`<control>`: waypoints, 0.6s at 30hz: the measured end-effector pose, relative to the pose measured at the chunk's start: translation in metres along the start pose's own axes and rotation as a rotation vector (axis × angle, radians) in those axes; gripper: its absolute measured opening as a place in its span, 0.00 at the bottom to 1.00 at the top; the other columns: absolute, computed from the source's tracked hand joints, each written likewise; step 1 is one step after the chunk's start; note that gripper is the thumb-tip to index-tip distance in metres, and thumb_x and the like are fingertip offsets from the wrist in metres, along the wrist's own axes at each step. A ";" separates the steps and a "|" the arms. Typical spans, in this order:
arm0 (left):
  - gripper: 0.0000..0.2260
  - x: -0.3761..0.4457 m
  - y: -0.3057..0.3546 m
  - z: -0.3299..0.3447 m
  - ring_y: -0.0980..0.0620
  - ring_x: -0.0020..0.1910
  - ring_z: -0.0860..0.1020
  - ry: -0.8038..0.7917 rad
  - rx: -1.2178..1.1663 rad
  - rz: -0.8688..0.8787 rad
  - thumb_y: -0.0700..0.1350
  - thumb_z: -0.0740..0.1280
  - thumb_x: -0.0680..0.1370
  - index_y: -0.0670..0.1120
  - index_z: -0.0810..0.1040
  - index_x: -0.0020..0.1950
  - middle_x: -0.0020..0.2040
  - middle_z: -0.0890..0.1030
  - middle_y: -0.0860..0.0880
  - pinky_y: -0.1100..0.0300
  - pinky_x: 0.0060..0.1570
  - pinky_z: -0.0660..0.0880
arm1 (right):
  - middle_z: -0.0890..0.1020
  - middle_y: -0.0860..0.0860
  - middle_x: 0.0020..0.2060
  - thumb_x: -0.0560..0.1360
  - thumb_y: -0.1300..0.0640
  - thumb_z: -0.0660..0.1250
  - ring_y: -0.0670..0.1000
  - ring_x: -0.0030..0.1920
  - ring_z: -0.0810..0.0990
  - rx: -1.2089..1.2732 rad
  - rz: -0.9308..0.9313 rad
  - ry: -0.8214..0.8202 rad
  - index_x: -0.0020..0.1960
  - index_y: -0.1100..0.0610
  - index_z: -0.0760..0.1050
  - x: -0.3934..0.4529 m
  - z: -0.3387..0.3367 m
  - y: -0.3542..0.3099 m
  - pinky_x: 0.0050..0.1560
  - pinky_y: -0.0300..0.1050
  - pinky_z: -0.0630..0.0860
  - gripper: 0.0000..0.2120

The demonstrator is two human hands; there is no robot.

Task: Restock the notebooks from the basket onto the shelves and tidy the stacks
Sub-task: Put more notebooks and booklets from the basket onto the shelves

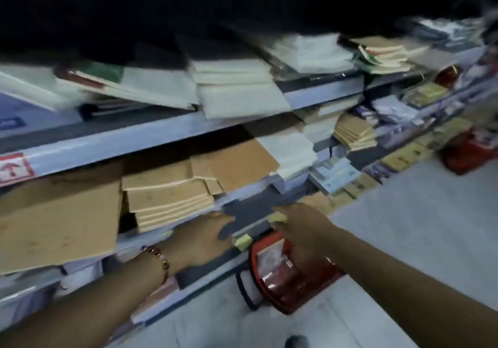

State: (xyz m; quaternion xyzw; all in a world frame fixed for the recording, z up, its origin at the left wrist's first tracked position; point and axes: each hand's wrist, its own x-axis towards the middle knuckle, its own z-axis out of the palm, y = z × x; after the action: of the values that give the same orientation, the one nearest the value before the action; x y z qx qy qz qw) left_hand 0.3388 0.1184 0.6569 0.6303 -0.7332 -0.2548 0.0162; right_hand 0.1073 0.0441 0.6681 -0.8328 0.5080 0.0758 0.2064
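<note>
Red basket (285, 275) sits on the floor (404, 226) right below the lower shelf (253, 213), with some shiny wrapped stuff in it, too blurry to say what. Left hand (200, 242) lies flat with fingers straight on the shelf edge beside a brown notebook stack (169, 199). Right hand (299, 229) reaches over the basket, fingers relaxed, holding nothing I can see.

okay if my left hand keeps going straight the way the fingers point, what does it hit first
Probably the dark grey flat notebook lying on the shelf edge: the left hand already has its fingertips at its near edge. The picture is blurred, so contact is unclear.
</note>
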 end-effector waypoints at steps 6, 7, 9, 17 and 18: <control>0.19 0.074 0.011 0.133 0.46 0.67 0.74 -0.336 -0.110 -0.137 0.55 0.60 0.81 0.52 0.71 0.70 0.67 0.74 0.51 0.56 0.63 0.72 | 0.82 0.52 0.56 0.76 0.41 0.59 0.57 0.55 0.81 0.137 0.303 -0.162 0.64 0.50 0.73 0.022 0.136 0.152 0.56 0.52 0.79 0.21; 0.21 0.088 0.012 0.149 0.47 0.69 0.73 -0.369 -0.093 -0.166 0.55 0.60 0.82 0.52 0.67 0.75 0.71 0.72 0.50 0.57 0.65 0.71 | 0.82 0.53 0.57 0.79 0.44 0.58 0.58 0.55 0.81 0.137 0.308 -0.177 0.65 0.51 0.73 0.023 0.149 0.169 0.57 0.51 0.79 0.19; 0.24 0.116 0.015 0.181 0.48 0.67 0.74 -0.438 -0.077 -0.251 0.55 0.59 0.83 0.51 0.63 0.78 0.73 0.71 0.48 0.59 0.64 0.72 | 0.80 0.54 0.62 0.81 0.45 0.55 0.59 0.60 0.79 0.107 0.291 -0.176 0.70 0.51 0.70 0.024 0.160 0.194 0.61 0.50 0.76 0.20; 0.22 0.218 0.027 0.305 0.47 0.65 0.76 -0.488 -0.096 -0.535 0.54 0.60 0.82 0.51 0.67 0.76 0.69 0.76 0.49 0.55 0.63 0.74 | 0.78 0.52 0.66 0.78 0.51 0.61 0.58 0.66 0.76 0.054 0.246 -0.357 0.70 0.50 0.69 0.091 0.225 0.296 0.67 0.51 0.72 0.21; 0.21 0.233 0.027 0.321 0.47 0.62 0.78 -0.465 -0.112 -0.547 0.54 0.60 0.82 0.51 0.68 0.74 0.66 0.78 0.49 0.53 0.60 0.76 | 0.79 0.52 0.65 0.78 0.52 0.62 0.57 0.64 0.77 0.037 0.235 -0.384 0.69 0.51 0.70 0.104 0.236 0.307 0.66 0.49 0.72 0.20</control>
State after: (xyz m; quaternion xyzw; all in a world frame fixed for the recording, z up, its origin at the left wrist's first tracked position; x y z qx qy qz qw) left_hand 0.1555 0.0167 0.3197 0.7265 -0.5065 -0.4259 -0.1851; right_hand -0.0931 -0.0632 0.3386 -0.7342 0.5543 0.2472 0.3041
